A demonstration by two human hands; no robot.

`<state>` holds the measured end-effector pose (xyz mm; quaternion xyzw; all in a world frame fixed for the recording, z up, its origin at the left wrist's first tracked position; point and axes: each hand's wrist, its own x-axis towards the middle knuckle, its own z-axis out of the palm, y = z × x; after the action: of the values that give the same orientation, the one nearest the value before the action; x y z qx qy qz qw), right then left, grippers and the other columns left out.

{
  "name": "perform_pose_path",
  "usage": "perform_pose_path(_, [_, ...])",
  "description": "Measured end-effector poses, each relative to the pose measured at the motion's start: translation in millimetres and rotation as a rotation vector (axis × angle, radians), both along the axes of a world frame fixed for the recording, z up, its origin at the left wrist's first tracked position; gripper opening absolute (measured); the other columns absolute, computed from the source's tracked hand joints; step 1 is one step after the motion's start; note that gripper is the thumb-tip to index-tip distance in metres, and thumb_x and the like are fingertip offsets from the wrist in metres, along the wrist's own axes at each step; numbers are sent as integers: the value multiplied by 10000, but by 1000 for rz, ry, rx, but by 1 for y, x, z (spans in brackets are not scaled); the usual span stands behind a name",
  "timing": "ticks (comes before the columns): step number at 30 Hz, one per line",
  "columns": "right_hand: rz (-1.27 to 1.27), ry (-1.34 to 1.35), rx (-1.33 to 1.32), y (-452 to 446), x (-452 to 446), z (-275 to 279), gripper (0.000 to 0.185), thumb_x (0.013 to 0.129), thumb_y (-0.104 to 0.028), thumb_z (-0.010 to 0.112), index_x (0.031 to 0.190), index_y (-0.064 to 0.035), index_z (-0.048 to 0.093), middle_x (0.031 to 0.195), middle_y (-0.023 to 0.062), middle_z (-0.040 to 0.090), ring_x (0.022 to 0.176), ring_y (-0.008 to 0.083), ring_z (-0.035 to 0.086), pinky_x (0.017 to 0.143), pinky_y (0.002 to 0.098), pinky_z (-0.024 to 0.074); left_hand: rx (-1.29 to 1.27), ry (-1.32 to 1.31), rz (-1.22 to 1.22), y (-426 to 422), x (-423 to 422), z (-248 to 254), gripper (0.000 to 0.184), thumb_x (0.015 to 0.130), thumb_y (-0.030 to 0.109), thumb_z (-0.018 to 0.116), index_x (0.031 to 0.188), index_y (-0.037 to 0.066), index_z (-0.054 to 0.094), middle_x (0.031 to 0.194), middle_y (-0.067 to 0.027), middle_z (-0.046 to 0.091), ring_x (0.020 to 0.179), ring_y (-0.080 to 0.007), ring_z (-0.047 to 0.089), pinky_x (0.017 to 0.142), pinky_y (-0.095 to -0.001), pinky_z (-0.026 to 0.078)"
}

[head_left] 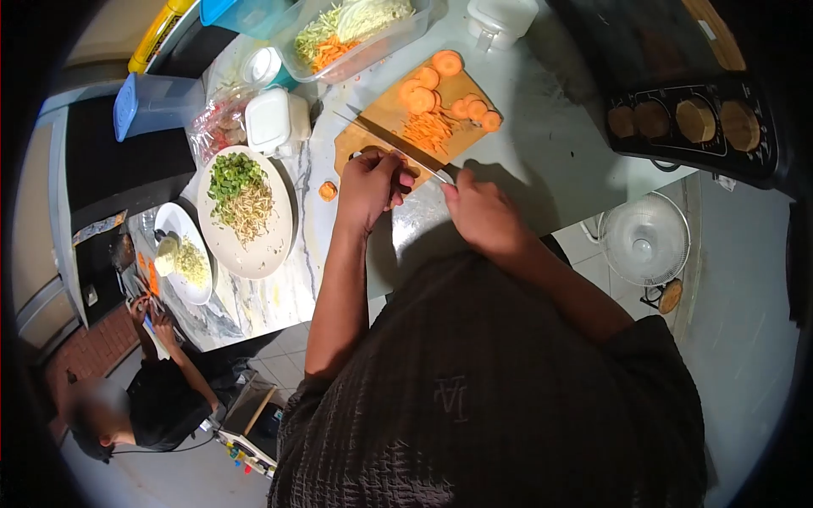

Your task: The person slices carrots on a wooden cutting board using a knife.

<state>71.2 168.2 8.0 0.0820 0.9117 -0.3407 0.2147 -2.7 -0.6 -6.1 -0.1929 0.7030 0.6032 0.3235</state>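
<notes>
My right hand (pixel 483 212) is closed round the handle of a knife (pixel 428 168), whose blade slants up and left across the wooden cutting board (pixel 468 74). Close against the near side of the blade is my left hand (pixel 371 188), its fingers curled together at the board's lower edge. What those fingers hold, if anything, is hidden. Beyond the blade lie a pile of carrot strips (pixel 428 131) and several round carrot slices (pixel 421 99). A small carrot end (pixel 328 190) rests on the table left of my left hand.
Left of the board stands an oval plate (pixel 246 261) with chopped greens and bean sprouts. Behind are a white-lidded tub (pixel 268 121) and a plastic container (pixel 364 55) of shredded vegetables. A co-worker (pixel 165 406) cuts carrots at far left. A wire strainer (pixel 644 239) is at right.
</notes>
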Motion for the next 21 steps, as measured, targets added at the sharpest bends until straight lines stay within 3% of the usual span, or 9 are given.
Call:
perform_pose_path(4, [-33,-87,-6,1,5,-4,348,978,-316,462,950,26,516,815,273,642,813,459,631,721,533,501,5,1,-10,-1,0,-1,213,932,171,533,831,-6,593,691,-90,657,414,-104,508,371,-226,344])
perform_pose_path(12, [-36,59,42,10,19,-7,350,978,-333,468,943,11,519,731,246,639,722,453,633,661,535,502,0,8,-9,0,0,1,207,932,186,543,844,4,588,687,-73,648,413,-105,512,365,-218,342])
perform_pose_path(21, [-64,25,35,8,16,6,375,990,-351,426,954,4,541,753,260,640,747,463,627,705,549,487,22,14,-17,-4,2,-3,218,940,202,535,861,8,594,691,-69,646,406,-107,512,355,-217,341])
